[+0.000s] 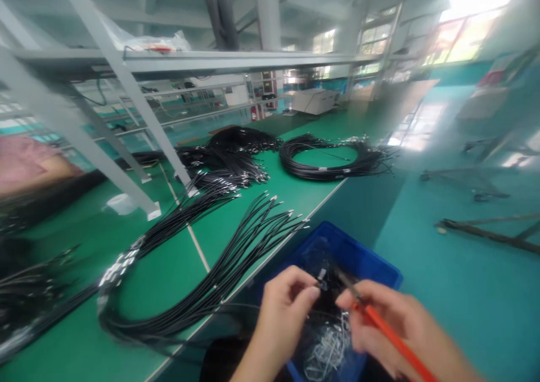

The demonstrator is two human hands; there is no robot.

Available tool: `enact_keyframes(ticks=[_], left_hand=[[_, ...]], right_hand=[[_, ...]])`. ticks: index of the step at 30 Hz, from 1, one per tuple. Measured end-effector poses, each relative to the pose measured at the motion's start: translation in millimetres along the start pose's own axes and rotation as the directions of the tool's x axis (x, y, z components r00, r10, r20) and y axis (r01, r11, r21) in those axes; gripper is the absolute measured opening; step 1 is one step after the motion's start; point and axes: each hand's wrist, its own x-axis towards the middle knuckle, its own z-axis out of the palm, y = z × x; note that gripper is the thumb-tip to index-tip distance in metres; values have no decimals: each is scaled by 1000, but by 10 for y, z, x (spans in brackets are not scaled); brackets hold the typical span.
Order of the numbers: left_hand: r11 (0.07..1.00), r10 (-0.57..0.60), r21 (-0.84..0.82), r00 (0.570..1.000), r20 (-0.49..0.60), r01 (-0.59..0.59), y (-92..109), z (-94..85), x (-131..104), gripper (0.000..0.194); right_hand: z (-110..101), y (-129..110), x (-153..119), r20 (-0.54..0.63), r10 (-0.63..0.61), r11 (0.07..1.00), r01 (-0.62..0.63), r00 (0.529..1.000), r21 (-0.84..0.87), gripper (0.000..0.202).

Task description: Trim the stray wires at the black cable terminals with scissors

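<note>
One black cable end sits pinched between my left fingers above the blue bin — my right fingers wrap snugly round an orange-handled tool, while more cables curve across the green desk.

On the green tabletop, lined by a pale seam, the near cable bundle is black with whitish tips, the far cable coil black too. At right: blue bin, white scraps, orange-red tool handle, turquoise floor; at left, a pink sleeve.
</note>
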Motion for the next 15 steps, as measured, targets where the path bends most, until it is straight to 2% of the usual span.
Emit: enact_keyframes(ticks=[2, 3, 4, 5, 6, 8, 10, 13, 15], left_hand=[[933, 83, 340, 990, 118, -119, -49, 119, -20, 7], [885, 82, 445, 987, 141, -138, -78, 136, -23, 6], [835, 69, 536, 990, 124, -126, -111, 113, -20, 6], [793, 47, 605, 997, 63, -75, -146, 49, -13, 5], [753, 23, 658, 999, -34, 5, -185, -50, -3, 5], [649, -3, 740, 974, -228, 176, -273, -310, 18, 10], [556, -11, 778, 938, -345, 292, -368, -562, 36, 10], [479, -2, 821, 935, -354, 312, -489, -776, 47, 11], [459, 12, 841, 944, -329, 287, -536, -817, 44, 15]], right_hand=[[-40, 28, 8, -159, -72, 997, 66, 985, -42, 25], [-56, 58, 25, -219, -96, 994, 81, 971, -75, 27], [-69, 99, 49, -260, -115, 990, 90, 959, -105, 28], [-76, 147, 76, -281, -129, 987, 95, 951, -132, 29], [-79, 198, 104, -284, -136, 984, 95, 949, -153, 29], [-67, 296, 164, -263, -139, 980, 94, 955, -177, 31], [-30, 377, 234, -239, -135, 980, 93, 962, -179, 32], [71, 508, 366, -229, -147, 965, 88, 962, -248, 35], [161, 652, 450, -186, -158, 911, 71, 970, -406, 34]])
